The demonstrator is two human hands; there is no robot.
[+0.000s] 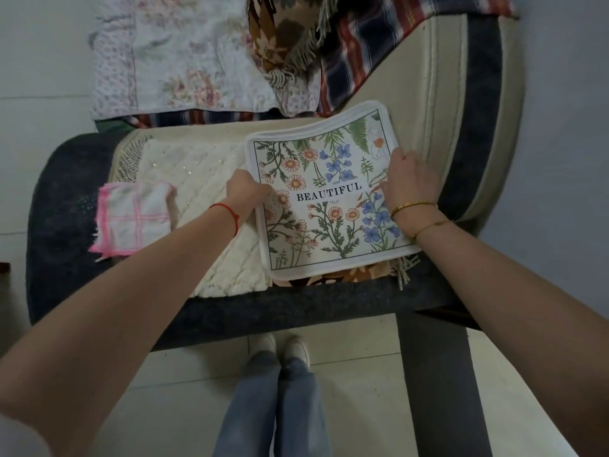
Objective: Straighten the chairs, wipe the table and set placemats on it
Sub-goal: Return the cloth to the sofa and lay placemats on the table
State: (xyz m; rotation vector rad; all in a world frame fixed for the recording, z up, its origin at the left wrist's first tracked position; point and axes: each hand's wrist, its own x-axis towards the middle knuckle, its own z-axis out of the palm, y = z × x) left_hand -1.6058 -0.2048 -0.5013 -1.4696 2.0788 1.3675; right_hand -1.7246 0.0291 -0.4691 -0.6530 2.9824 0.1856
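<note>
On seat point(296, 311), placemat point(324, 225) lettering rising rightward

Cloth point(133, 217) left of placemat point(324, 192)

A home: patterned blankets point(296, 44), a quilt point(171, 61) and tiled floor point(362, 407).

The single head-worn wide-angle view looks forward and steeply down, close over a padded seat point(230, 311). The left hand point(247, 189) and right hand point(410, 183) hold a floral placemat point(329, 206) right of centre; the person's shoes point(280, 349) sit at bottom centre.
</note>
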